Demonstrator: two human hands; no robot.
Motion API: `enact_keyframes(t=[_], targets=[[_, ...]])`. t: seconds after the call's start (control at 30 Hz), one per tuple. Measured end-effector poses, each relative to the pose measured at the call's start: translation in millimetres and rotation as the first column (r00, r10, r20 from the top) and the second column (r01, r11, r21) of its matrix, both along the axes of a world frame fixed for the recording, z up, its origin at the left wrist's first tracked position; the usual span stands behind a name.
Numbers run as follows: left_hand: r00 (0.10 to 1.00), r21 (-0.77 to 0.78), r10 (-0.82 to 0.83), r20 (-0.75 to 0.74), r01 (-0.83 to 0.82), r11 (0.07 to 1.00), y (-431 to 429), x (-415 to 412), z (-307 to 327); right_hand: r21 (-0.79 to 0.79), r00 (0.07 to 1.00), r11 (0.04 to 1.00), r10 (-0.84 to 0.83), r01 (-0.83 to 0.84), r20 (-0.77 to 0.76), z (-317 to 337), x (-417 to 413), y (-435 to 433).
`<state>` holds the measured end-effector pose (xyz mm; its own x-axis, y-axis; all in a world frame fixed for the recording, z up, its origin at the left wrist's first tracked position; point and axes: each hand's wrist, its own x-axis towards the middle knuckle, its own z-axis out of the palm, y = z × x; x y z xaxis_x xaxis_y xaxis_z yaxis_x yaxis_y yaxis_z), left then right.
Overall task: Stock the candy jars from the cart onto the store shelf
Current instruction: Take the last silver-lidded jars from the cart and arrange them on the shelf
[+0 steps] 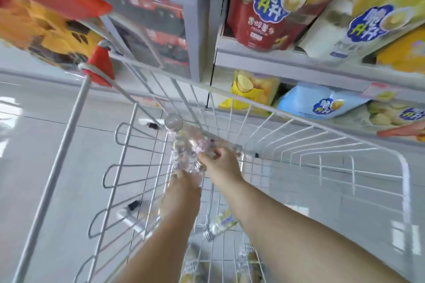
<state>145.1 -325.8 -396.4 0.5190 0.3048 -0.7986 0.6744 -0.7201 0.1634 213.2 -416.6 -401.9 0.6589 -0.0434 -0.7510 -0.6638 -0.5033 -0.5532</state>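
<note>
Both of my hands reach down into a white wire cart point(299, 135). Several clear candy jars with silver lids lie clustered at the cart's far end; the nearest upright one point(177, 131) shows its lid point(173, 122). My left hand point(181, 193) grips a clear jar point(184, 163) from below. My right hand point(220, 163) curls its fingers round another clear jar point(210, 145) beside it. More jars point(220, 223) lie lower in the cart under my arms. The image is blurred, so the jars' outlines merge.
Store shelves point(287, 64) stand at the upper right, stocked with red, white, yellow and blue snack bags point(264, 7). A grey shelf end panel point(195, 30) sits just beyond the cart. The cart's red handle parts point(101, 66) are at upper left. Pale floor lies to the left.
</note>
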Motion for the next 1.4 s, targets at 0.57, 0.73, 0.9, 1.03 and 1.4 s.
enact_keyframes(t=[0.57, 0.73, 0.9, 1.03, 1.4], targets=[[0.9, -0.696, 0.435, -0.039, -0.337, 0.635, 11.3, 4.7, 280.1, 0.059, 0.991, 0.99, -0.129, 0.126, 0.046, 277.6, -4.3, -110.4], [0.87, -0.833, 0.494, 0.009, -0.267, 0.486, 3.8, -19.7, 386.9, 0.215, 0.974, 0.963, -0.189, 0.159, 0.126, 382.2, -31.4, -123.8], [0.871, -0.807, 0.392, 0.295, 0.007, 0.591, -23.8, -31.5, 467.3, 0.352, 0.939, 0.933, -0.188, 0.079, 0.286, 475.7, -60.8, -159.8], [0.833, -0.816, 0.403, 0.379, 0.096, 0.569, -49.5, -26.8, 517.5, 0.45, 0.901, 0.893, -0.169, -0.032, 0.4, 544.7, -59.1, -189.9], [0.684, -0.93, 0.663, 0.304, 0.062, 0.363, -145.2, 67.5, 600.1, 0.671, 0.815, 0.736, -0.332, -0.091, 0.475, 651.6, 34.1, -279.3]])
